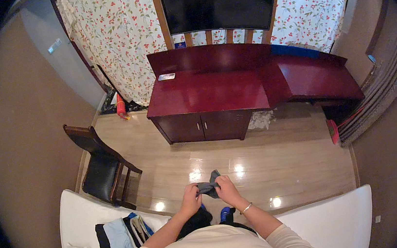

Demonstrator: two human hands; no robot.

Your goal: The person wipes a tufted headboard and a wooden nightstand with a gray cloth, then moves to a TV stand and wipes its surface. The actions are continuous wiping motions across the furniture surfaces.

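Note:
Between my two hands, in front of my body, is a dark grey piece of cloth [211, 188], bunched and folded; its exact kind is hard to tell. My left hand [191, 196] pinches its left end. My right hand [226, 188] grips the right side, with one part of the cloth sticking up above the fingers and another hanging below. Folded clothes [120, 239] in black, light blue, beige and blue lie to my left on a white bed [79, 207]. Part of the bed is hidden by my arms and body.
A black-seated wooden chair [101, 175] stands at the left beside the bed. Across the tiled floor [261, 161] is a dark red cabinet [209, 89] with a remote control [166, 77] on it. A television [219, 4], a fire extinguisher [120, 106] and a red dustpan [333, 131] are farther off.

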